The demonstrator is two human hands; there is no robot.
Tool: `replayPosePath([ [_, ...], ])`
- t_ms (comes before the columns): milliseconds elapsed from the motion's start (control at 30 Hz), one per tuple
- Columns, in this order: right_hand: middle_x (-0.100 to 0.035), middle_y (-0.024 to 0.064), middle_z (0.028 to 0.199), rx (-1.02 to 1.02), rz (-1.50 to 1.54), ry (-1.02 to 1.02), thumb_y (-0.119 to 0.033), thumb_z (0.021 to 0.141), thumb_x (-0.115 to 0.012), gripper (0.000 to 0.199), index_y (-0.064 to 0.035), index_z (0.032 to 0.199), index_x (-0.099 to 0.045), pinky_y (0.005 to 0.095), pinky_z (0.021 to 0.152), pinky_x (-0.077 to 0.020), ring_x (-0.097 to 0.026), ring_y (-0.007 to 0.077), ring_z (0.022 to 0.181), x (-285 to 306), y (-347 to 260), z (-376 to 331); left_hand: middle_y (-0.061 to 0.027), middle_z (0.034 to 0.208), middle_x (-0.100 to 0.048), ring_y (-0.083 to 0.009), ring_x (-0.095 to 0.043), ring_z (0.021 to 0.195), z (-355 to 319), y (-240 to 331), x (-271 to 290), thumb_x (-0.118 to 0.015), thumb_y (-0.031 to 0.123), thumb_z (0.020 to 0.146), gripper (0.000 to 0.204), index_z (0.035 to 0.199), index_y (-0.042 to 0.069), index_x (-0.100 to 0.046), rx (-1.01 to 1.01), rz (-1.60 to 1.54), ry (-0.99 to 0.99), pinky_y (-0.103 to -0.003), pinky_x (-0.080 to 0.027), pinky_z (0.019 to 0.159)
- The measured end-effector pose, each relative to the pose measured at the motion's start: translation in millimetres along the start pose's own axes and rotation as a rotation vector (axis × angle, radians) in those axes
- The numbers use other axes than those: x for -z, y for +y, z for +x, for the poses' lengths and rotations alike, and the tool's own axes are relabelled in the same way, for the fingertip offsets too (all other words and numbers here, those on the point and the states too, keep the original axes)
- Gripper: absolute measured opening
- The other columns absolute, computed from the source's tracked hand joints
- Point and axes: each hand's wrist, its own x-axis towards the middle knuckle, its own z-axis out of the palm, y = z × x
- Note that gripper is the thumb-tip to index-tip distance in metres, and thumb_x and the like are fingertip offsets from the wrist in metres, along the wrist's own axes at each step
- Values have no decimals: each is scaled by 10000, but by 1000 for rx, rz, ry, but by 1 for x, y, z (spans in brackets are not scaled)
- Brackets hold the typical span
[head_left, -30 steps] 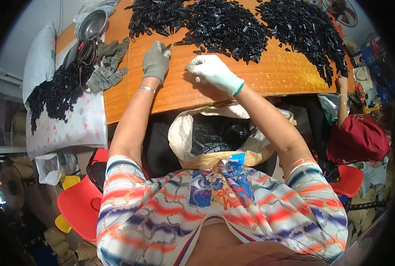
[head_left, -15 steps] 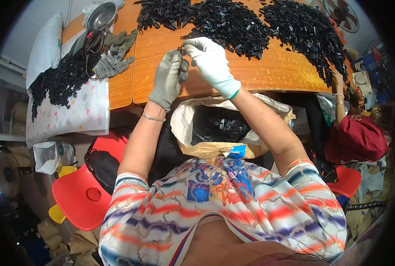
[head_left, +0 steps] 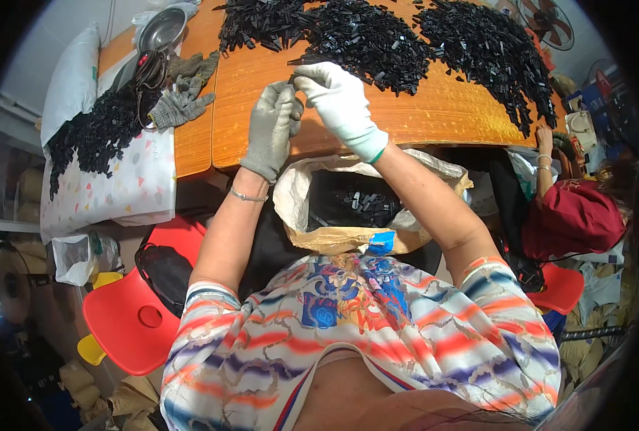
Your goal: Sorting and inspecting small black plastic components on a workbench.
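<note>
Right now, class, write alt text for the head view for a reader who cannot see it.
Two gloved hands, the grey left hand and white right hand, meet over an orange table heaped with small black parts. An open sack of such parts sits below.

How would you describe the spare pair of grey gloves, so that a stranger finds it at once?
Start at the orange wooden table. Near its left end, beside the metal bowl, the spare grey gloves lie loose and empty. Unlike the black plastic pieces around them, they are soft, knitted and light-coloured.
</note>
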Motion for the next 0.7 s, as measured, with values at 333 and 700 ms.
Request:
replayPosePath([
  [333, -659, 134, 875, 278, -593, -218, -204, 853, -608, 174, -71, 959, -645, 358, 667, -523, -654, 301, 761, 13, -9, -3, 26, 715, -491, -19, -409, 608, -12, -6, -7, -514, 215, 966, 210, 1036, 22, -558, -127, 307, 147, -179, -339, 504],
  [700, -616, 154, 710, 434, -852, -260, -174, 793, -548, 91, -86, 792, -572, 449, 595, -493, -618, 372, 691, 18, -1, -1, -104, 748, -607, -150, -530, 677, 7, -18, -15, -476, 128, 905, 227, 852, -59, -593, -93, 526, 225, -311, -447, 644],
])
